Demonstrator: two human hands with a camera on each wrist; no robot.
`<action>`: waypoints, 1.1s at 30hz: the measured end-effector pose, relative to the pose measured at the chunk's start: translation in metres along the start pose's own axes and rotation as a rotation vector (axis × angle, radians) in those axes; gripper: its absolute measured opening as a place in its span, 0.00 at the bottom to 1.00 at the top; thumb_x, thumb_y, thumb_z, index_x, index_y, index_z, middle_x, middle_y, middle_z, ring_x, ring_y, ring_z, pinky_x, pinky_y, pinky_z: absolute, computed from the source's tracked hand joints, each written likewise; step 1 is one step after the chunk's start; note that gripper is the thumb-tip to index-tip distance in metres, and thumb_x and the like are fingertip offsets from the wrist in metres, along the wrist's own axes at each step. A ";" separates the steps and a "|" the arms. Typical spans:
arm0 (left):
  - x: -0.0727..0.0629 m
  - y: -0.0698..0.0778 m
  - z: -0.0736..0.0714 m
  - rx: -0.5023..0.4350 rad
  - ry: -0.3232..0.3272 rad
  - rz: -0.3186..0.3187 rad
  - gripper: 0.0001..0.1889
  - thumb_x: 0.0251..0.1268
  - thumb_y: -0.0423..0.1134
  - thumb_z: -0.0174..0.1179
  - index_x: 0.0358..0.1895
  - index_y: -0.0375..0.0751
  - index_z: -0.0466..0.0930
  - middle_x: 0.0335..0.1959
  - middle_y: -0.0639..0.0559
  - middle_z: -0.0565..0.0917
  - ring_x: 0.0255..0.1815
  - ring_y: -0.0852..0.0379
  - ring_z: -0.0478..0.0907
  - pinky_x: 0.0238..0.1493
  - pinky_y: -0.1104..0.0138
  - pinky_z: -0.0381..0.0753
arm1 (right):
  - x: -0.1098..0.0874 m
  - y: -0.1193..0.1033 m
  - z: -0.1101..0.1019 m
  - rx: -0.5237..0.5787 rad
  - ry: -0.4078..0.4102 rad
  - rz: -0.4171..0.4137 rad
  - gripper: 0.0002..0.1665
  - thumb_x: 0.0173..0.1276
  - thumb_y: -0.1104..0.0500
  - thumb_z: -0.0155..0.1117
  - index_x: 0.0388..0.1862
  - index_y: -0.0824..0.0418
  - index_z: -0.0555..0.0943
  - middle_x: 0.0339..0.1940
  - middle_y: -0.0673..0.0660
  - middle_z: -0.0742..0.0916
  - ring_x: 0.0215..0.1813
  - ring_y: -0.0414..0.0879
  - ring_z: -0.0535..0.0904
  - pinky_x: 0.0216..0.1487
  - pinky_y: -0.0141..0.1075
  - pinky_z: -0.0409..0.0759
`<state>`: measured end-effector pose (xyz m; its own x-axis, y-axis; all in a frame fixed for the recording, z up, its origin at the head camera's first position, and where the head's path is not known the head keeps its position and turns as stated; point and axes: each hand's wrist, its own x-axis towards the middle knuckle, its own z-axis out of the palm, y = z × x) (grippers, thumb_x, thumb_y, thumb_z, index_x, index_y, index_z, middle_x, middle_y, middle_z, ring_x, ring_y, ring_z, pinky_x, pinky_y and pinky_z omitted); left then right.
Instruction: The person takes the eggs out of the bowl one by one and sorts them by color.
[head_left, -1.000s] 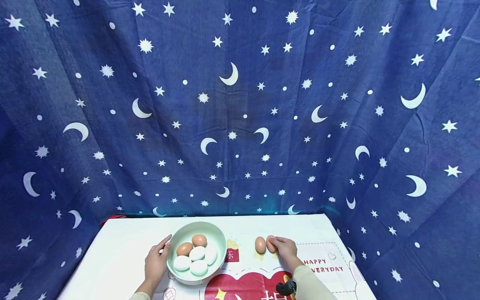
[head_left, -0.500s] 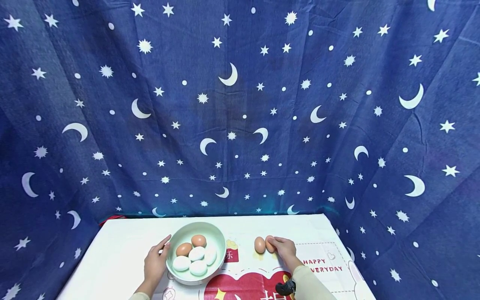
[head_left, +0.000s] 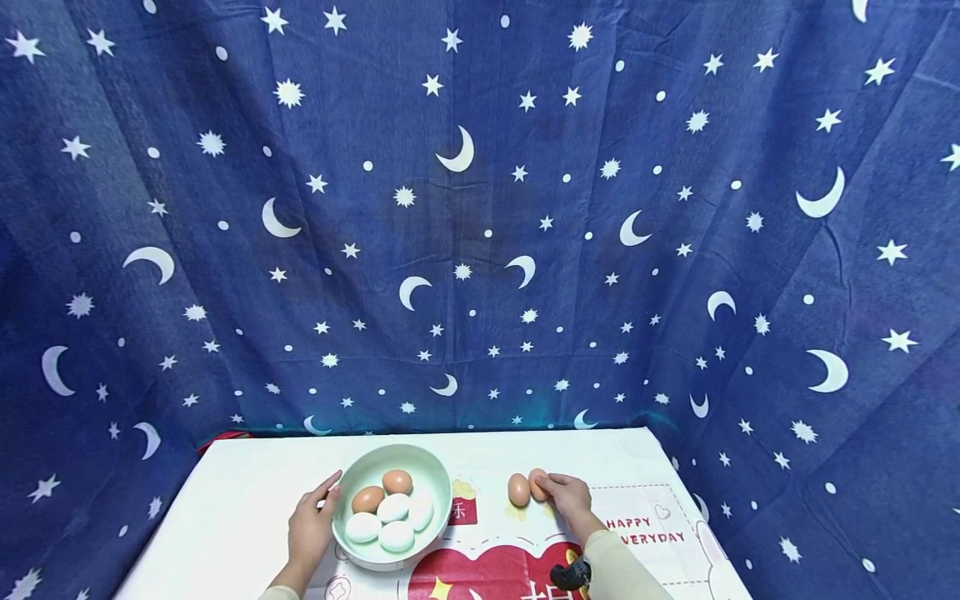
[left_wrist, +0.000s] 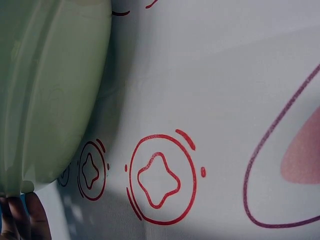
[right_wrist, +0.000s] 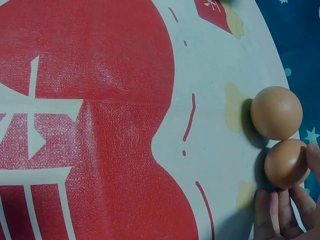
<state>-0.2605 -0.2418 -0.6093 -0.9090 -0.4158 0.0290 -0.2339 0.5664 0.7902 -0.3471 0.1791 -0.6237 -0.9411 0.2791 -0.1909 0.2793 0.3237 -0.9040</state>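
Observation:
My right hand [head_left: 570, 495] pinches a brown egg [right_wrist: 286, 164] between thumb and fingers, at the table's right side. Close on its left stands a second brown egg [head_left: 518, 490], and the two appear to touch. Left of them is a pale green bowl [head_left: 441, 521] holding several white eggs [head_left: 363, 527] and two brown eggs [head_left: 397, 481]. The fingers of my left hand [head_left: 309, 527] lie extended against the bowl's left side, with the thumb near the rim. Only its fingertips [left_wrist: 37, 215] show in the left wrist view, by the bowl's edge.
A white tablecloth [head_left: 255, 492] with red prints and lettering covers the table. Behind and on both sides hangs a blue curtain [head_left: 480, 333] with white moons and stars. A dark strap device [head_left: 572, 575] sits at the right wrist.
The egg in my right hand has shifted very slightly away and to the left, still beside the other brown egg. My left hand and the bowl look unmoved.

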 end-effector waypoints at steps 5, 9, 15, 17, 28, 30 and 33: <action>0.000 0.000 0.000 -0.006 -0.004 -0.010 0.23 0.78 0.48 0.49 0.69 0.45 0.71 0.54 0.35 0.79 0.48 0.43 0.78 0.48 0.48 0.80 | 0.001 0.001 -0.001 -0.001 -0.005 -0.011 0.29 0.65 0.52 0.70 0.55 0.73 0.80 0.51 0.69 0.85 0.52 0.59 0.82 0.54 0.47 0.84; 0.000 0.001 0.000 -0.010 -0.012 -0.022 0.23 0.78 0.49 0.48 0.70 0.45 0.70 0.54 0.35 0.78 0.49 0.42 0.77 0.49 0.47 0.80 | 0.000 0.001 -0.001 0.016 -0.008 -0.014 0.28 0.65 0.53 0.70 0.54 0.73 0.80 0.51 0.69 0.85 0.51 0.58 0.83 0.53 0.47 0.84; 0.000 0.001 0.000 -0.008 -0.002 -0.022 0.22 0.78 0.48 0.48 0.69 0.45 0.71 0.54 0.35 0.78 0.48 0.42 0.77 0.49 0.48 0.80 | 0.000 0.001 0.000 0.029 -0.009 0.004 0.28 0.66 0.53 0.69 0.56 0.74 0.79 0.52 0.70 0.85 0.51 0.58 0.83 0.53 0.46 0.84; 0.000 0.001 0.000 -0.006 -0.002 -0.019 0.23 0.78 0.48 0.48 0.69 0.45 0.70 0.54 0.35 0.78 0.48 0.42 0.77 0.49 0.47 0.80 | 0.000 0.001 0.000 0.027 -0.007 0.009 0.29 0.66 0.53 0.69 0.56 0.74 0.79 0.53 0.70 0.84 0.52 0.58 0.82 0.53 0.46 0.84; -0.002 -0.001 0.001 0.000 0.013 0.009 0.23 0.78 0.49 0.49 0.69 0.45 0.71 0.53 0.36 0.79 0.49 0.41 0.78 0.50 0.47 0.79 | 0.000 0.001 -0.003 0.020 0.009 0.022 0.31 0.64 0.54 0.71 0.56 0.76 0.78 0.53 0.72 0.84 0.54 0.62 0.82 0.52 0.46 0.85; -0.002 0.000 0.001 -0.002 0.012 0.007 0.23 0.78 0.50 0.49 0.69 0.45 0.71 0.53 0.36 0.79 0.50 0.41 0.77 0.50 0.46 0.79 | -0.001 0.000 -0.004 0.015 0.013 0.022 0.31 0.63 0.53 0.71 0.56 0.75 0.78 0.52 0.71 0.84 0.54 0.62 0.82 0.53 0.47 0.84; -0.001 0.000 0.000 -0.002 0.011 0.004 0.23 0.78 0.50 0.49 0.69 0.45 0.71 0.53 0.36 0.79 0.49 0.41 0.78 0.49 0.46 0.79 | -0.001 -0.002 -0.005 -0.006 0.026 0.010 0.29 0.64 0.53 0.71 0.55 0.74 0.79 0.50 0.69 0.86 0.52 0.60 0.82 0.53 0.48 0.83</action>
<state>-0.2594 -0.2409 -0.6096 -0.9060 -0.4216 0.0388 -0.2298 0.5666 0.7913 -0.3461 0.1828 -0.6193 -0.9329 0.3058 -0.1900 0.2900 0.3259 -0.8998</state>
